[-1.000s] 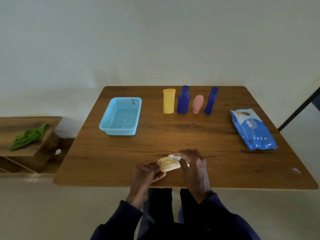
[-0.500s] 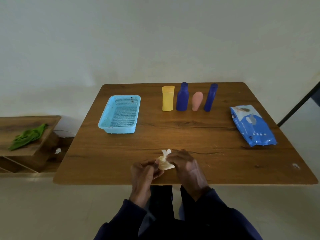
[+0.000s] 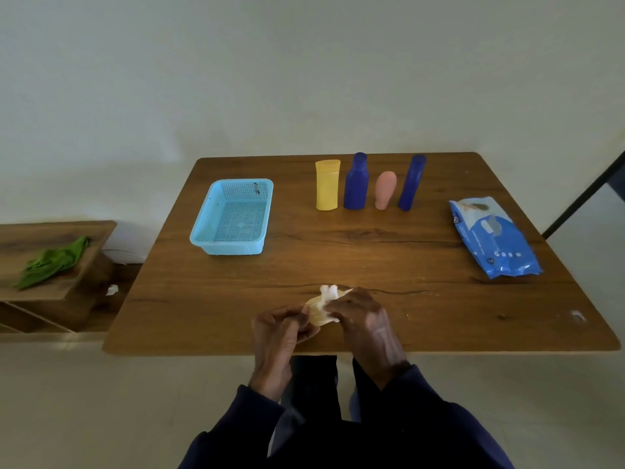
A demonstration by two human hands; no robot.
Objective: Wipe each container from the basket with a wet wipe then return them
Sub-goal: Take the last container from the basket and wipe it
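Observation:
Near the table's front edge my left hand (image 3: 280,328) holds a small pale yellow container (image 3: 317,311) by its left end. My right hand (image 3: 363,316) grips a white wet wipe (image 3: 328,293) and presses it against the container's right side. The light blue basket (image 3: 216,243) sits at the table's left with nothing in it. In a row at the back stand a yellow container (image 3: 326,189), a dark blue bottle (image 3: 355,182), a pink container (image 3: 385,191) and a slim dark blue bottle (image 3: 412,183).
A blue pack of wet wipes (image 3: 495,236) lies at the right of the wooden table (image 3: 372,252). A low wooden shelf (image 3: 50,231) at the left carries a green cloth (image 3: 54,260).
The right hand has shifted the wipe along the pale yellow container, and the wipe now bunches up above it. The container has turned slightly in my left hand.

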